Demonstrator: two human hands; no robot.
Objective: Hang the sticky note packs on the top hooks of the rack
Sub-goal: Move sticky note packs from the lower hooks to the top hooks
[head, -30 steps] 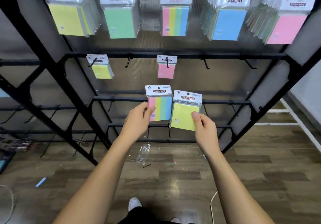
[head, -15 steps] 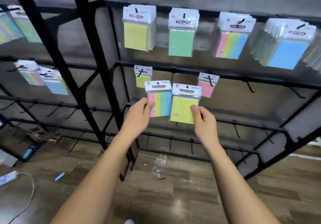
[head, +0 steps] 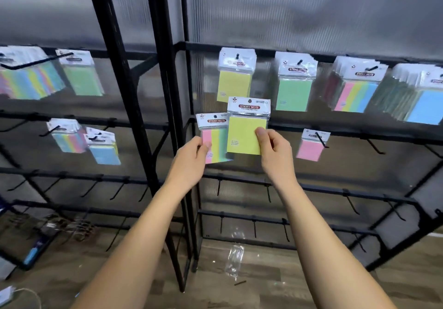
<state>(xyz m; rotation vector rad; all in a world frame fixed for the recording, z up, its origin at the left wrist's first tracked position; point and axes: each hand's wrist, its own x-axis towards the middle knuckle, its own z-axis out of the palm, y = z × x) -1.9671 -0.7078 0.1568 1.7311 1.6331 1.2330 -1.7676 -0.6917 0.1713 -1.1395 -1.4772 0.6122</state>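
My left hand (head: 190, 162) pinches a striped pink-yellow-green sticky note pack (head: 214, 138) by its lower left edge. My right hand (head: 275, 155) pinches a yellow sticky note pack (head: 245, 131) at its right edge, held higher and overlapping the striped one. Both packs are in front of the black rack (head: 239, 46), below its top row of hooks. On that row hang a yellow stack (head: 235, 78), a green stack (head: 294, 85), a striped stack (head: 354, 90) and a blue stack (head: 426, 102).
A single pink pack (head: 311, 145) hangs on the second row. A second rack on the left holds striped packs (head: 26, 78), green packs (head: 81, 76) and blue packs (head: 103, 148). Black uprights (head: 165, 93) stand between the racks. A plastic wrapper (head: 235, 258) lies on the wooden floor.
My view has swung left and up, so the left rack shows more. Both hands have risen; the yellow pack now sits higher than the striped one, close under the top-row yellow stack.
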